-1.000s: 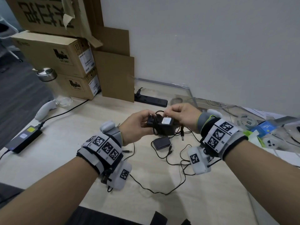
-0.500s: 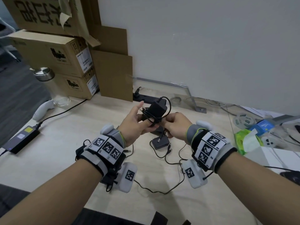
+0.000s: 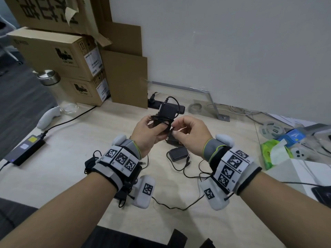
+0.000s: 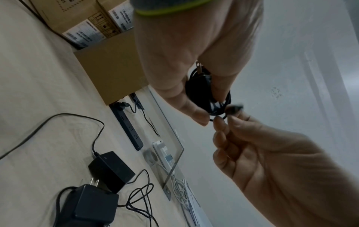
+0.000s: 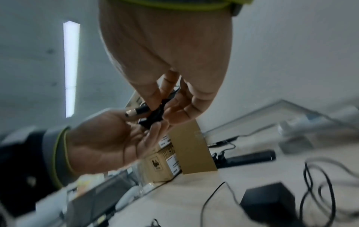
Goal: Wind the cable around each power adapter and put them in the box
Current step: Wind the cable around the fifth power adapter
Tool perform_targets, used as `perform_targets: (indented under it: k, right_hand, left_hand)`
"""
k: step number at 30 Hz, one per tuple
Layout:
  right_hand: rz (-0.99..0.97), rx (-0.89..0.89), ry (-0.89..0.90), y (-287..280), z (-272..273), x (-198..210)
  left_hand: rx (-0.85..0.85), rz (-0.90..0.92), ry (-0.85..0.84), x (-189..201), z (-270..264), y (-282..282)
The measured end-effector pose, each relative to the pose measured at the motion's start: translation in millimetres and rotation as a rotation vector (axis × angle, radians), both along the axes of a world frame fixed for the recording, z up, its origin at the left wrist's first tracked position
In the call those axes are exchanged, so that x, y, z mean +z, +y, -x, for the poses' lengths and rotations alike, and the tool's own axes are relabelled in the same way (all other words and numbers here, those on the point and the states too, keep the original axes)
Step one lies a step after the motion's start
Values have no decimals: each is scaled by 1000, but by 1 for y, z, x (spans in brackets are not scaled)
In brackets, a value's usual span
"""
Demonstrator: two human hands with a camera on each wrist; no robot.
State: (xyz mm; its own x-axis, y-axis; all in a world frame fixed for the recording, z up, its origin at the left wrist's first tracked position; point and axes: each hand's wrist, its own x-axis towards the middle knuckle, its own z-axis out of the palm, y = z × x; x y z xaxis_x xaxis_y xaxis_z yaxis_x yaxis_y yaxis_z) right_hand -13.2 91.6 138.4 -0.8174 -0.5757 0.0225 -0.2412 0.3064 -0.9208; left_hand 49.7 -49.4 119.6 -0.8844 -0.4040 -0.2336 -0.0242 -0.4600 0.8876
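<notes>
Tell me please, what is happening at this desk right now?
A person is winding a cable around a black power adapter. The left hand holds the adapter above the desk, and the right hand pinches the cable end beside the wound loops. Two more adapters lie on the desk below with loose cables, not yet wound.

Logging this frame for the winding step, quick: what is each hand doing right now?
Left hand: closed around the power adapter, holding it up.
Right hand: closed, pinching the end of the cable beside the adapter.
</notes>
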Motion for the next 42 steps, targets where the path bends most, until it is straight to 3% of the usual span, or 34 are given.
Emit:
perform_targets:
  k: [5, 12, 22, 34, 42]
  right_hand:
    - [-61, -70, 321, -1, 4, -3]
    - [93, -120, 366, 1, 11, -9]
    - [40, -66, 754, 12, 29, -14]
    - [-42, -87, 749, 19, 29, -27]
    - [-12, -123, 623, 15, 20, -20]
  left_hand:
    - [-7, 7, -66, 1, -3, 5]
    - [3, -55, -99, 2, -2, 15]
    - [-83, -79, -175, 9, 3, 15]
    - [-37, -66, -230, 14, 10, 22]
    - [-81, -21, -149, 13, 12, 27]
